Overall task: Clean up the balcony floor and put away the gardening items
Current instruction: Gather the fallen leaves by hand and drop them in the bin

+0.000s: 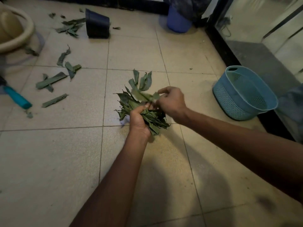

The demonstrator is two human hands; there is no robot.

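Note:
My left hand (139,120) grips a thick bunch of dry green leaves (127,102) above the tiled floor (49,161) in the middle of the view. Just right of it, my right hand (172,100) pinches one leaf (144,95) against the top of the bunch. More loose leaves (54,79) lie scattered on the tiles at the left, and another small pile of leaves (70,27) sits by a tipped black plant pot (97,24) at the back.
A light blue perforated basket (242,94) stands at the right beside a dark raised threshold (229,54). A blue bucket (177,22) is at the back. A beige basin (14,28) and a teal-handled tool (18,98) are at the far left.

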